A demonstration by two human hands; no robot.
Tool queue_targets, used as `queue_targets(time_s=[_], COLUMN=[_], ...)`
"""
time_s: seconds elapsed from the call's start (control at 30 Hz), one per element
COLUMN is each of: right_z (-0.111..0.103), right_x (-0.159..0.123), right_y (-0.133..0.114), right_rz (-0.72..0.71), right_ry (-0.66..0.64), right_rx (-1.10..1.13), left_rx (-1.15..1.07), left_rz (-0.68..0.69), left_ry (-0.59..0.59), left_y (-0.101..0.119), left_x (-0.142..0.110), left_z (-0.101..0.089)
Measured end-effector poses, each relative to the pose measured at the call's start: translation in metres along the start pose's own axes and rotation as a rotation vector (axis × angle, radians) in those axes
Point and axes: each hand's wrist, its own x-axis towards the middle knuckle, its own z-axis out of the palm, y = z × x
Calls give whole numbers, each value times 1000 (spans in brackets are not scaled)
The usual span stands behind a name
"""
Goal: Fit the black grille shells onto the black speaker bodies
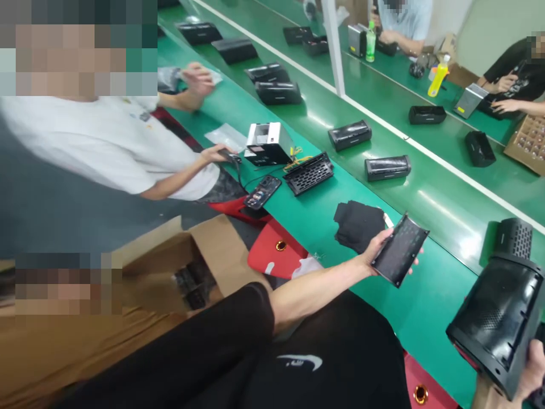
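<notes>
Holds a curved black panel (402, 253) by its edges in the left hand (373, 250), with fingers half-curled beneath. Grips a black housing (494, 321) from below in the right hand (530, 369), partly hidden there. Shows both parts well apart, unjoined; seems only partway along. Cannot tell what is fitted inside. Has a dark folded cloth (357, 224) near the left hand on the green worktop (310, 221), and more black units (387, 168) on the belt (426, 199) beyond.

Is a green bench (447, 289). Bears black cloth (357, 223) and a slotted panel (309, 175) near its far edge, a phone (263, 192) by the near edge.
</notes>
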Motion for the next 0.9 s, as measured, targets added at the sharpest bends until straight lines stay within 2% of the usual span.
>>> queue_targets(time_s=[0.13, 0.23, 0.33, 0.43, 0.53, 0.63, 0.73, 0.9], right_z=[23, 54, 79, 88, 88, 91, 96, 110], right_x=[3, 8, 14, 25, 38, 45, 46, 40], right_y=[-12, -34, -52, -56, -54, -55, -61, -66], right_rz=[71, 12, -84, -178, -210, -229, -186, -128], right_ry=[-129, -224, -254, -275, -291, -284, -293, -302], right_rx=[-251, -469, -625, -740, -811, -855, -902, -892], left_rx=[7, -9, -38, -45, -3, 48, 106, 136], left_rz=[26, 10, 58, 190, 247, 268, 269, 207], left_ry=[-51, -54, 11, 87, 85, 79, 96, 104], left_y=[-27, -46, -60, -68, -69, -68, -65, -63], left_x=[36, 60, 72, 75, 78, 81, 78, 66], left_z=[1, 8, 25, 43, 53, 56, 59, 72])
